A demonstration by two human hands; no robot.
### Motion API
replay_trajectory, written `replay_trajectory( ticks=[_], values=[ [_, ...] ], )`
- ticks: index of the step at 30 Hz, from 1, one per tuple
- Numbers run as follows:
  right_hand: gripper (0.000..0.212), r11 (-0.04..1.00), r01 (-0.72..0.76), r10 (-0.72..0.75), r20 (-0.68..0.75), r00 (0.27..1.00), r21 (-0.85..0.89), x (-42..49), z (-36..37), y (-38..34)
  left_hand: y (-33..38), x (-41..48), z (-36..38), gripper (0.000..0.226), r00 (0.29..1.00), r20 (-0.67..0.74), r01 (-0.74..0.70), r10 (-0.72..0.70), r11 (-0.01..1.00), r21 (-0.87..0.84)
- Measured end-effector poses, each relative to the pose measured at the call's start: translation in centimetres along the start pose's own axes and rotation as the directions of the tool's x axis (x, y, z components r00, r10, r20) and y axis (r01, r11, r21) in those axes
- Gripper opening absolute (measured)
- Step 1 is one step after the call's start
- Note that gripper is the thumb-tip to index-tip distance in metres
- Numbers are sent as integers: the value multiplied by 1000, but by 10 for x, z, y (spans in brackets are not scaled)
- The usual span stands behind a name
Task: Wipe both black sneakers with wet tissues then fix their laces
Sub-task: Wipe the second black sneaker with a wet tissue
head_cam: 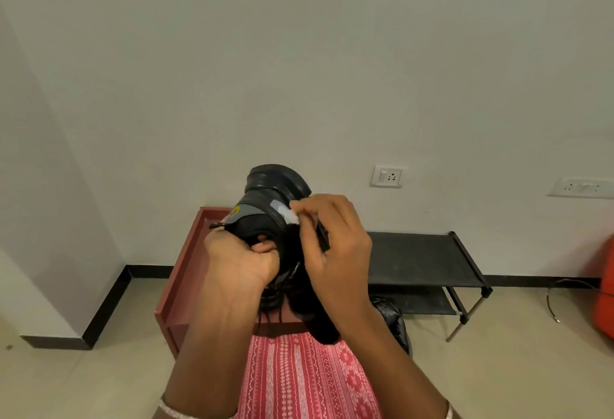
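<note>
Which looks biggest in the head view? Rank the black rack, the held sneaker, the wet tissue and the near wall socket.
1. Black rack
2. Sneaker, though nearness to the camera enlarges it
3. Wall socket and wet tissue: too alike to rank, and the right hand partly hides the tissue.

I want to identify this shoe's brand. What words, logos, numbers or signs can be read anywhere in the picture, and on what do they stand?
Side of the black sneaker, near the sole: a short pale word, too small and tilted to read.
Grey panel near the sneaker's heel: a round yellow emblem, a sign only, no legible letters.
Wall sockets: no readable markings.
Nothing else carries text.
</note>
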State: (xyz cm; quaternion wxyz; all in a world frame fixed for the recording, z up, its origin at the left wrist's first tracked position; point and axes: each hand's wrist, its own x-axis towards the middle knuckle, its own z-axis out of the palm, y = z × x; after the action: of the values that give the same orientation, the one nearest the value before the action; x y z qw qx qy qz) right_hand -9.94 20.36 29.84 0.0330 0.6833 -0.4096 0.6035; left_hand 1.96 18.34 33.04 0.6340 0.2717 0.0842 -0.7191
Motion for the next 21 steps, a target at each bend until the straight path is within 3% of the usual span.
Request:
replay_trajectory(
  ticks=[5,12,18,21],
  values=[
    [19,998,67,-67,22,998,-14,-8,-1,6,8,0,-1,32,998,55,18,-18,1000,-4],
    [18,999,-33,36,92,995,-36,-52,-8,28,23,1,-4,34,996,33,-86,85,996,37],
    [15,1000,6,-6,-50,999,1,11,-4,0,-7,-6,2,29,998,60,-40,30,985,168],
    [16,997,67,-68,-46,997,-26,22,-5,-3,-10,-5,0,29,995,96,1,-19,983,183]
  ],
)
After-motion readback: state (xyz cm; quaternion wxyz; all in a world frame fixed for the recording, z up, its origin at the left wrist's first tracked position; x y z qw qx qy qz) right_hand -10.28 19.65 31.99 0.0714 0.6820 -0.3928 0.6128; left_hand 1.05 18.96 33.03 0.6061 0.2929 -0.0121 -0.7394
